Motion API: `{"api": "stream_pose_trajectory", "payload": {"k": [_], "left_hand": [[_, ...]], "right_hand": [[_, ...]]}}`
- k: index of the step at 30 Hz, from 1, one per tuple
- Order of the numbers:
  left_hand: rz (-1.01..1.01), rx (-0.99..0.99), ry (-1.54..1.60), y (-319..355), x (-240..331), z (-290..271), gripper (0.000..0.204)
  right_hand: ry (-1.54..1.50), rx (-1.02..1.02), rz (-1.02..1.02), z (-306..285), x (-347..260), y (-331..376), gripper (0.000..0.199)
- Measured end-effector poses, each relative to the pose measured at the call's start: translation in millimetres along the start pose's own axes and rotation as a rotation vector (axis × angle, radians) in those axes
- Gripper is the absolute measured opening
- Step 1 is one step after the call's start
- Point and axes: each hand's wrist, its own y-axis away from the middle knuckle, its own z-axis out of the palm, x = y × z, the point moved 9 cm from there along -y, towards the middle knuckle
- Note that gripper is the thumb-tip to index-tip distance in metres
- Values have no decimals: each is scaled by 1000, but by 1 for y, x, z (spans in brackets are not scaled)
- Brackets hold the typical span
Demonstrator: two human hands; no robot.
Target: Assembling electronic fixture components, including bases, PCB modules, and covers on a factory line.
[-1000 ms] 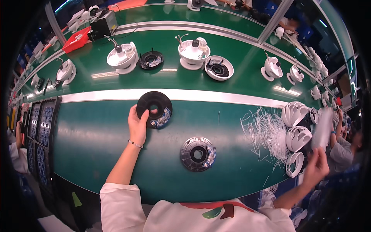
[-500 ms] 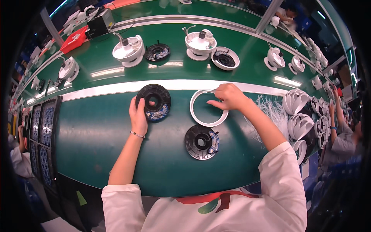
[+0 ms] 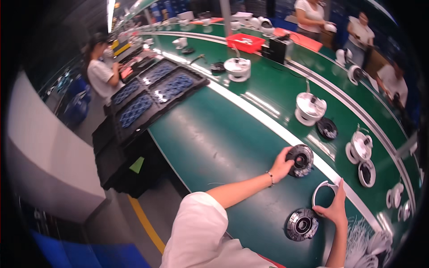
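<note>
My left hand [image 3: 282, 166] holds a black round disc [image 3: 304, 154] by its left edge, above the green bench; a small circuit board shows on its lower side. My right hand [image 3: 335, 207] reaches across a white plastic ring [image 3: 315, 195], thumb at its near side and fingers at its far right side, gripping it. Part of the ring is hidden behind the hand. Just left of the right hand, a second black disc [image 3: 295, 225] with a circuit board lies on the bench.
Black trays of blue circuit boards [image 3: 136, 109] stand at the left end. Beyond the pale rail, white camera-like housings [image 3: 310, 107] and black discs sit on a green belt. White strips [image 3: 357, 236] lie at the lower right. Co-workers [image 3: 103, 73] are farther off.
The view has swung to the left, bringing the trays and a co-worker into sight. My left hand still holds its disc. The right hand has shifted round the white ring, its fingers spread wider.
</note>
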Motion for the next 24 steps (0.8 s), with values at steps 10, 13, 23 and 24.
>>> {"api": "stream_pose_trajectory", "payload": {"k": [10,13,23,24], "left_hand": [[26,-23,304,30,48,40,87],[131,-169,235,36,50,88,85],[-758,-766,855,65,54,112,59],[-691,-697,816,59,50,108,62]], "right_hand": [[-835,198,-30,-5,-7,-19,111],[-991,291,-76,-16,-34,-26,102],[-799,256,-295,-14,-90,-20,116],[-677,280,-344,-13,-100,-19,117]]}}
